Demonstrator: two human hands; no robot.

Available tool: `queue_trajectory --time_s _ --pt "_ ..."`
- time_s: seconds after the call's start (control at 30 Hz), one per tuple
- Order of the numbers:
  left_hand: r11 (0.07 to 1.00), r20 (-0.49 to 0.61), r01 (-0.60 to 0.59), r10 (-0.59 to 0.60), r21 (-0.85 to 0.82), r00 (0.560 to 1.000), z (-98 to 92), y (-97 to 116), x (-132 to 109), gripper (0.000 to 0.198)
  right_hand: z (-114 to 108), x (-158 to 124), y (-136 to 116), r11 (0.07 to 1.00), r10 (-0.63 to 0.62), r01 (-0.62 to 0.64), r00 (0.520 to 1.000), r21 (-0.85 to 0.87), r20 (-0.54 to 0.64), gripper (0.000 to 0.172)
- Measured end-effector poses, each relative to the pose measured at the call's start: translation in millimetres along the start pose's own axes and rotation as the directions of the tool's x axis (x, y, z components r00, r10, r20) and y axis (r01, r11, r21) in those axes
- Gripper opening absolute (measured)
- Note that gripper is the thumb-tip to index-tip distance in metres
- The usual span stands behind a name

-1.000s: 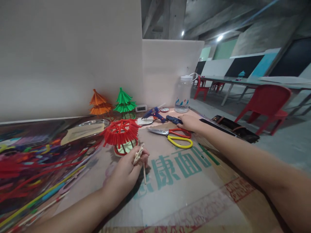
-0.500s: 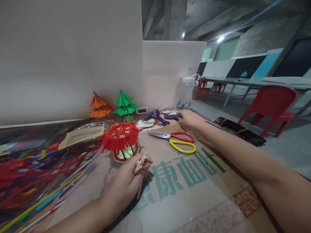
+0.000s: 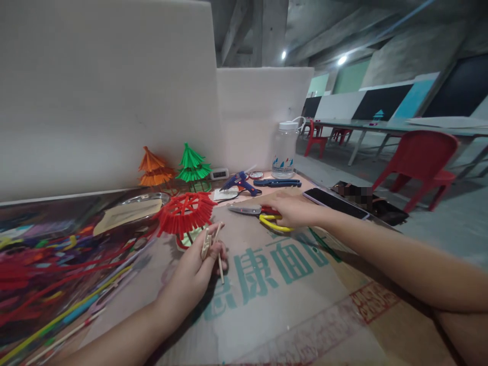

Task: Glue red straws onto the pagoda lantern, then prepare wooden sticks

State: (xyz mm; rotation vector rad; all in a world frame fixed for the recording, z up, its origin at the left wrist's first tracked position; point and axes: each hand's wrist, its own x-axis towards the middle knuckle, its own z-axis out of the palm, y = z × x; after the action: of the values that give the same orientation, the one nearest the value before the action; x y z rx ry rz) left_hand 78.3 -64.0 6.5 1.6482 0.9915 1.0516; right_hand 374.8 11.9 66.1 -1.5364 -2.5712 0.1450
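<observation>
My left hand (image 3: 198,267) is closed on a few thin wooden sticks (image 3: 212,245), held upright just in front of a red paper pavilion model (image 3: 185,213). My right hand (image 3: 290,209) lies over the red and yellow handles of a pair of scissors (image 3: 263,216) on the cardboard sheet (image 3: 274,284), fingers curled on them. Behind the scissors lie a dark blue utility knife (image 3: 277,183) and a blue glue gun (image 3: 240,182).
An orange paper tree (image 3: 153,168) and a green one (image 3: 193,162) stand by the white partition. Coloured straws and strips (image 3: 46,264) fill the left side. A clear bottle (image 3: 284,150) and a phone (image 3: 334,203) sit at the right; red chairs beyond.
My right hand left the blue knife at the back and came down onto the scissor handles. My left hand turned the sticks more upright.
</observation>
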Motion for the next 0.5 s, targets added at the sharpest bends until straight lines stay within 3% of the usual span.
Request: queue_trajectory --time_s 0.13,0.27,0.5 --pt "0.996 0.029 0.032 -0.029 -0.084 0.999 2.9 3.4 1.3 0.066 3.1 2.8 -1.2 0.999 0.018 -0.016 0.999 0.050 -0.044 0.062" --pt "0.997 0.039 0.044 -0.041 -0.067 0.998 3.5 1.6 2.0 0.065 -4.2 6.5 11.0 0.996 -0.026 0.024 0.999 0.084 0.022 0.065" --pt "0.998 0.077 0.022 -0.017 -0.057 0.997 2.4 -3.2 0.9 0.057 -35.7 -4.3 43.8 0.978 -0.164 0.140 0.974 0.155 0.155 0.060"
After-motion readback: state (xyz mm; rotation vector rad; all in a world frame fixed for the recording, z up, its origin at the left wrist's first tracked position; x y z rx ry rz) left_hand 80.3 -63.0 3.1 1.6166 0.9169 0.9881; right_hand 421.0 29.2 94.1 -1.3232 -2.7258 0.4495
